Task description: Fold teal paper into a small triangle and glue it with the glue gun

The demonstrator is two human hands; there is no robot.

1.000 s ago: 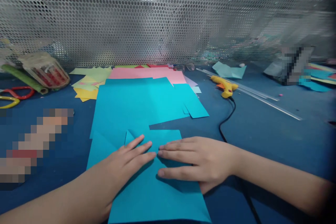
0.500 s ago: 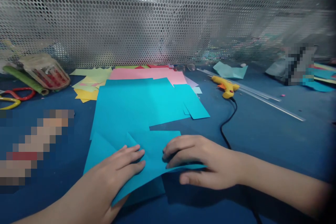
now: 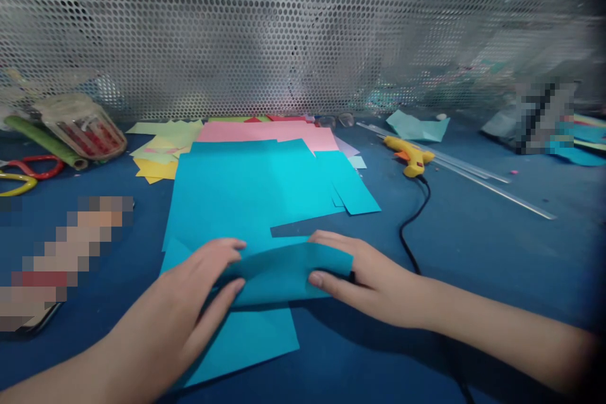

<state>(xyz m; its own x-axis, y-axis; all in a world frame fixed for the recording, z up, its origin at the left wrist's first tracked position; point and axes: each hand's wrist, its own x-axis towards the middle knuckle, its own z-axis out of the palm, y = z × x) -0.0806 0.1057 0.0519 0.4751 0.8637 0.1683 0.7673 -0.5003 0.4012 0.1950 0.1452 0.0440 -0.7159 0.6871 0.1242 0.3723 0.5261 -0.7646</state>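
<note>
A sheet of blue paper (image 3: 279, 274) is bent over, its near edge lifted and curled away from me. My right hand (image 3: 372, 281) is closed on the right end of the bent part, thumb in front and fingers behind. At the left end, my left hand (image 3: 203, 284) has its thumb and fingers around the fold; some of its fingertips are hidden. Another blue piece (image 3: 255, 341) lies flat below the fold. Beyond my hands, larger blue sheets (image 3: 227, 189) overlap on the table.
A yellow glue gun (image 3: 411, 156) with a black cord lies to the right, beside clear glue sticks (image 3: 497, 186). Pink paper (image 3: 265, 132) and yellow scraps (image 3: 158, 167) lie behind. On the left are scissors (image 3: 47, 167), a jar (image 3: 85, 129) and a blurred-out object (image 3: 61, 265). Perforated metal (image 3: 284, 31) rises behind.
The sheet's near edge has been raised and bent over, away from me. My right hand has closed on its right end, and my left hand has shifted from lying flat to grasping the fold.
</note>
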